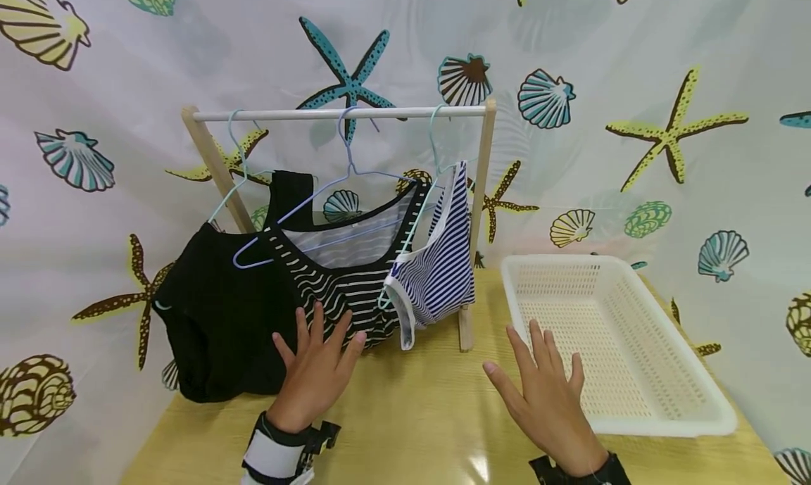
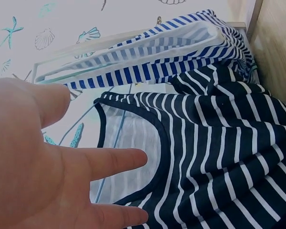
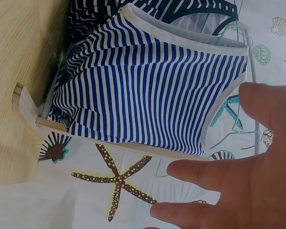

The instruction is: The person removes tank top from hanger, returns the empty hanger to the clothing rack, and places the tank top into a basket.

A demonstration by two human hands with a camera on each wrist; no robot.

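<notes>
Three tops hang on a small wooden rack with a white rail [image 1: 285, 115]: a black top [image 1: 234, 302] at left, a black-and-white striped top [image 1: 342, 288] in the middle, and a blue-and-white striped top [image 1: 437, 274] at right. A teal hanger [image 1: 229, 196], a lavender-blue hanger [image 1: 348, 162] and a mint hanger [image 1: 434, 147] carry them. My left hand [image 1: 317, 376] is spread in front of the middle top, holding nothing. Fingers apart, my right hand [image 1: 548, 400] hovers between the rack and the white basket, also holding nothing; in the right wrist view its fingers [image 3: 205, 174] overlap the rack's post.
A white perforated basket [image 1: 716, 407] stands on the right of the wooden table [image 1: 405, 429], with nothing visible inside. Behind everything hangs a cloth [image 1: 589, 168] printed with shells and starfish. A rack foot [image 1: 465, 330] sticks out toward me, right of the blue-striped top.
</notes>
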